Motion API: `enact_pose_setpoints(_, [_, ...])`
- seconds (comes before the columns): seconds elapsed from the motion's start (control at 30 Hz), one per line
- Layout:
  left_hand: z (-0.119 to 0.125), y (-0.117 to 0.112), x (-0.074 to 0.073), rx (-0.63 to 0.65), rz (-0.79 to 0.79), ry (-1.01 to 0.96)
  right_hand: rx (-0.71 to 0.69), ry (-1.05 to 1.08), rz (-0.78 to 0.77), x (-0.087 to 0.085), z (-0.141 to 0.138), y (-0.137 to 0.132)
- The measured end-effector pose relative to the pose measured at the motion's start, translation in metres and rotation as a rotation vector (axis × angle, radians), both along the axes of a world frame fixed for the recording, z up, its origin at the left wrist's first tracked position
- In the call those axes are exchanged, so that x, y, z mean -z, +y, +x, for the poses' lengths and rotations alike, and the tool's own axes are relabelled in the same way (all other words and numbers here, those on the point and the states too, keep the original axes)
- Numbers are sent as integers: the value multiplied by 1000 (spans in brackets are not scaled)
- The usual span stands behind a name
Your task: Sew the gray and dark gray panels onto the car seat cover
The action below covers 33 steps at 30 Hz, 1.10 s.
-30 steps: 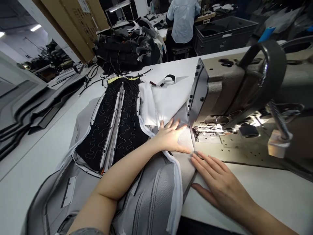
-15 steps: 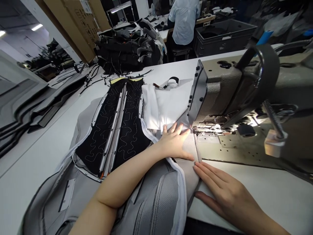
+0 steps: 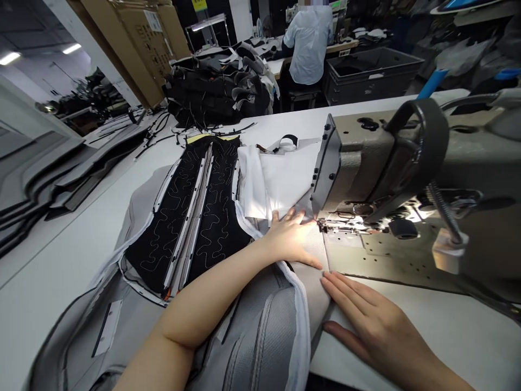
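Grey mesh cover [image 3: 279, 331] spread over the white table [image 3: 459, 331]; clock bearings taken from the left hand [image 3: 290, 241]. Bulk of cover at 7 o'clock, its right-hand edge reaching the lit stitching area of the sewing machine [image 3: 362, 163], which stands at 2 o'clock. Left hand: palm down on the cover, fingers spread wide, fingertips just beside the stitching area. Right hand [image 3: 368, 315], at 4 o'clock: flat, fingers together, thumb apart, fingertips at the cover's edge. White cloth [image 3: 291, 171] at 12 o'clock, just beyond the left fingertips. Black panel [image 3: 217, 217] with wavy pale lines at 9 to 10 o'clock. Farther out: dark fabric pile [image 3: 207, 89], 11 o'clock; grey crate [image 3: 368, 81], 1 o'clock; seated co-worker in a pale blue shirt [image 3: 311, 46], 12 o'clock; cardboard box [image 3: 140, 49], between 10 and 11 o'clock.
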<state>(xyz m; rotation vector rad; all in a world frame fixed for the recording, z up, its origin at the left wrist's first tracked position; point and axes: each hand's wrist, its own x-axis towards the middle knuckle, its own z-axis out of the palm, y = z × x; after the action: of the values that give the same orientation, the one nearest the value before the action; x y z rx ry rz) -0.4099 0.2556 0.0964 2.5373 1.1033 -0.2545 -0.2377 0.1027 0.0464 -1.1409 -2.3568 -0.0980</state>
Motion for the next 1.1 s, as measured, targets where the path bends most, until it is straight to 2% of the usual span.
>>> enact_pose_setpoints(0.13, [1,4,2,5,13,-1,-4,-41,-21,0,2,3])
enact_pose_setpoints(0.23, [0,4,5,1,26,0,43,-73,-36,1,6,5])
enact_pose_setpoints(0.43, [-4,-8,3,-17,146,-147,38,-65,-40,1,10,8])
enact_pose_setpoints(0.5, [-7,-12,-2,-9,116,-163,29,-50,-38,1,10,8])
enact_pose_setpoints(0.67, [-12,-22,-15,59,-77,-78,50,-23,-20,0,7,6])
enact_pose_setpoints(0.8, [-9,-27,-15,77,-60,-53,72,-12,-22,1,6,4])
enact_pose_setpoints(1.1, [2,-10,-14,100,32,-34,75,-112,-61,3,12,20])
